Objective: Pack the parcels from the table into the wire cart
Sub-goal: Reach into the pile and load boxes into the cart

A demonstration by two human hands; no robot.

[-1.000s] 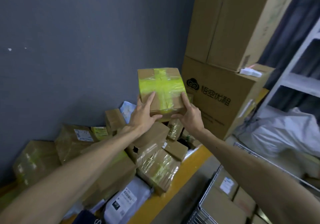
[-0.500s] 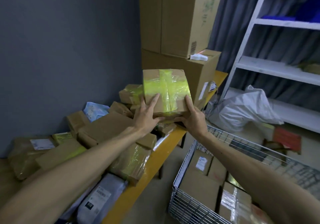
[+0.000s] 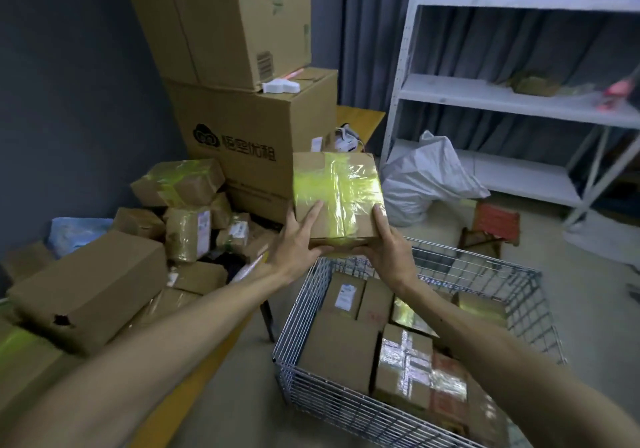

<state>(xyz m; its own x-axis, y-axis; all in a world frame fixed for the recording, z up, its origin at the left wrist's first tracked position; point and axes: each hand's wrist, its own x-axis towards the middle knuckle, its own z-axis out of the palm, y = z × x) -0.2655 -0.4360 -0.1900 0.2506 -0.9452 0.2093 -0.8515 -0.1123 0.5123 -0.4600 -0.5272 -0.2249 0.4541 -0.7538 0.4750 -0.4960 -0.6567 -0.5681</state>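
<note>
I hold a brown cardboard parcel crossed with yellow tape (image 3: pixel 337 193) between both hands, in the air above the far left corner of the wire cart (image 3: pixel 304 375). My left hand (image 3: pixel 298 239) grips its near left corner, fingers on top and thumb beneath. My right hand (image 3: pixel 388 243) grips its near right corner the same way. The cart holds several taped cardboard parcels (image 3: pixel 405 364). More parcels (image 3: pixel 188 233) lie heaped on the yellow table (image 3: pixel 194 382) at the left.
Two big cartons (image 3: pixel 256 129) are stacked at the table's far end against the dark wall. A white metal shelf rack (image 3: pixel 502 97) stands at the back right, with a grey sack (image 3: pixel 429 177) and a small red stool (image 3: pixel 495 222) on the floor beside the cart.
Both hands have carried the yellow-taped parcel rightward and down, from over the table's parcel heap to above the cart. The view has swung right, showing more of the cart.
</note>
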